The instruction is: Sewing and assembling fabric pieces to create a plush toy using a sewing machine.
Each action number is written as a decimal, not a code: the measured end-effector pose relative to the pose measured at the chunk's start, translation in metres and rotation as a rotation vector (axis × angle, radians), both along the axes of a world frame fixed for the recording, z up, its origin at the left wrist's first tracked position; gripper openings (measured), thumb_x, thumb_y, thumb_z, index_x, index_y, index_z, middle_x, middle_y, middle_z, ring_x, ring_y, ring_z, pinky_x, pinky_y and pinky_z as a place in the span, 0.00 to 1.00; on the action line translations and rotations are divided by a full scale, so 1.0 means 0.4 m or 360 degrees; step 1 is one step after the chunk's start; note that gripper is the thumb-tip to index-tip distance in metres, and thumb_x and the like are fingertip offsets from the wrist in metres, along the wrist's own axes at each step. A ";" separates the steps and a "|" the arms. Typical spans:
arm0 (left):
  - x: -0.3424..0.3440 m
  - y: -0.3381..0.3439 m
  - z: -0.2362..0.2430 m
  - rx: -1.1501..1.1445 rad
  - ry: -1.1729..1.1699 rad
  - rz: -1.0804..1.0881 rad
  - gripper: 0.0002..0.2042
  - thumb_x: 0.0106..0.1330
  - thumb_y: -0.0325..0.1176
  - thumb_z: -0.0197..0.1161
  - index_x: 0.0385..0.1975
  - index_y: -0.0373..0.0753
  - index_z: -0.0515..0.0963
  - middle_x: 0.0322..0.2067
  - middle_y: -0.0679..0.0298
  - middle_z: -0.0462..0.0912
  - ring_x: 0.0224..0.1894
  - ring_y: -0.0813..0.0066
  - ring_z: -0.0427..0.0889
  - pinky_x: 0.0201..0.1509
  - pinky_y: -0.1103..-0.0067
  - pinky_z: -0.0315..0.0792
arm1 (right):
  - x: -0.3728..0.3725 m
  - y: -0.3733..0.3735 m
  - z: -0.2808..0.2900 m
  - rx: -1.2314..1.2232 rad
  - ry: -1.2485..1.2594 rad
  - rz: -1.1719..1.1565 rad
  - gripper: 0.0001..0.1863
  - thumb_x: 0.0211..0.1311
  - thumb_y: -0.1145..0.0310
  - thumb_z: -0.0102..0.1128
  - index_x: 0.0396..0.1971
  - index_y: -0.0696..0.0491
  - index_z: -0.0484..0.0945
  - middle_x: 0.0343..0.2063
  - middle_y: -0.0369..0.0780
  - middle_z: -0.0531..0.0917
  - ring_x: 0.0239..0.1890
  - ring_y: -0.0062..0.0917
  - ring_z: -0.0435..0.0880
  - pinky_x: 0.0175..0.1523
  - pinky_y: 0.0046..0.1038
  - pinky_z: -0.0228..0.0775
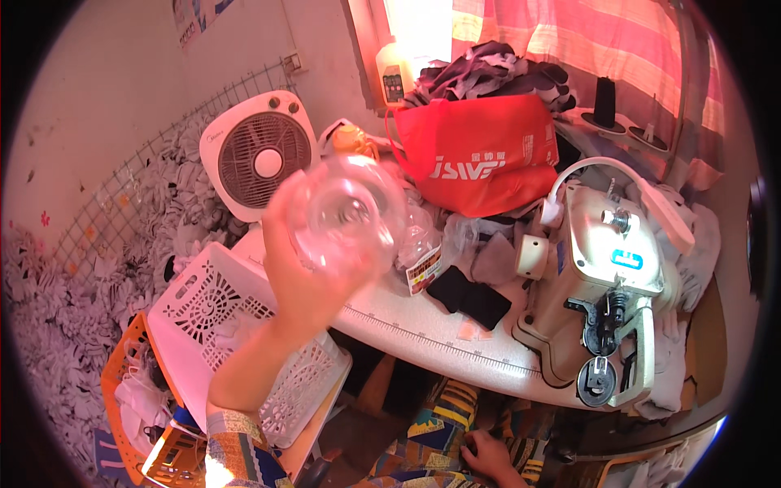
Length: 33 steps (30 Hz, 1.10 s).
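Observation:
My left hand (305, 276) is raised over the table's left side, its fingers wrapped round a clear plastic bottle (346, 213). The round base of the bottle faces me, and motion blurs it a little; its far end is hidden. On my lap, over brightly patterned cloth (439, 427), lies my right hand (490, 455), loosely open with nothing seen in it. Just past the bottle, a clear plastic container with a label (423, 256) stands on the table (407, 321). Folded black cloth pieces (470, 298) lie beside it.
A sewing machine (602, 244) with a lamp fills the right side. Behind are a red bag (480, 154), piled dark cloth (496, 73) and a box fan (260, 154). White (187, 317) and orange baskets (114, 398) stand at left, near heaped grey cloth pieces (73, 325).

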<state>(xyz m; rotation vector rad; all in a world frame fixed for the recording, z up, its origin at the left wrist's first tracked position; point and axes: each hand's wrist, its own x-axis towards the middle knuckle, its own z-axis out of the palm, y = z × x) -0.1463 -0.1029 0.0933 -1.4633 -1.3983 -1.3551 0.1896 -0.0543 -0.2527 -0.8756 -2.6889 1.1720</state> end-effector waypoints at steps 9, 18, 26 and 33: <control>0.184 -0.039 0.013 -0.0012 0.0362 -0.0526 0.41 0.48 0.28 0.76 0.61 0.31 0.58 0.52 0.35 0.72 0.56 0.39 0.74 0.55 0.59 0.74 | 0.011 -0.010 0.015 0.0101 0.0066 0.0023 0.22 0.61 0.57 0.56 0.50 0.55 0.70 0.43 0.52 0.79 0.41 0.49 0.80 0.44 0.43 0.73; 0.217 -0.045 0.095 0.0273 0.0843 -0.0329 0.33 0.56 0.31 0.71 0.56 0.33 0.55 0.49 0.35 0.75 0.51 0.35 0.78 0.47 0.61 0.81 | 0.021 -0.017 0.045 0.0016 0.0066 0.0019 0.22 0.61 0.57 0.55 0.49 0.56 0.70 0.42 0.53 0.79 0.42 0.50 0.79 0.45 0.44 0.72; 0.218 -0.045 0.158 0.0405 0.0939 -0.0394 0.35 0.54 0.27 0.72 0.57 0.41 0.54 0.54 0.38 0.72 0.54 0.35 0.75 0.51 0.57 0.79 | 0.006 -0.020 0.002 0.0019 0.0172 0.0031 0.23 0.62 0.60 0.53 0.54 0.56 0.67 0.46 0.56 0.76 0.47 0.51 0.77 0.50 0.44 0.71; 0.235 -0.042 0.199 0.0497 0.0972 -0.0424 0.35 0.55 0.25 0.70 0.58 0.42 0.53 0.56 0.39 0.70 0.55 0.34 0.73 0.53 0.55 0.78 | 0.024 -0.018 -0.004 0.0016 0.0207 0.0019 0.21 0.63 0.60 0.53 0.51 0.58 0.67 0.43 0.56 0.77 0.44 0.53 0.77 0.47 0.45 0.70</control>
